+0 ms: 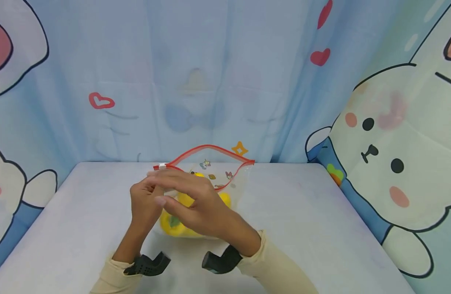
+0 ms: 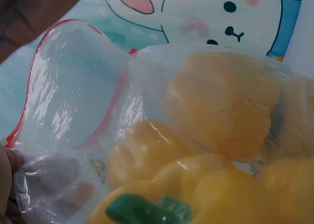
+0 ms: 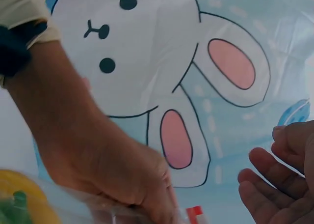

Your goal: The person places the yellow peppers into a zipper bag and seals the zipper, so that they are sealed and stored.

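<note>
A clear zip bag point(image 1: 243, 192) with a red zip rim stands on the table, its mouth spread apart. Inside are several yellow bell peppers point(image 2: 211, 189), one with a green stem facing the left wrist camera. My left hand point(image 1: 146, 204) grips the bag's left edge just below the white zip slider point(image 1: 162, 166). In front of the bag is my right hand point(image 1: 197, 200), its fingers extended toward the left hand and overlapping it in the head view. The right wrist view shows these fingers point(image 3: 274, 184) spread and holding nothing. Small cartoon prints decorate the bag.
A white table point(image 1: 302, 228) lies under the bag. Behind and beside it hangs a light blue curtain point(image 1: 196, 49) with cartoon rabbits and hearts. Black wrist cameras point(image 1: 221, 261) sit at both cuffs.
</note>
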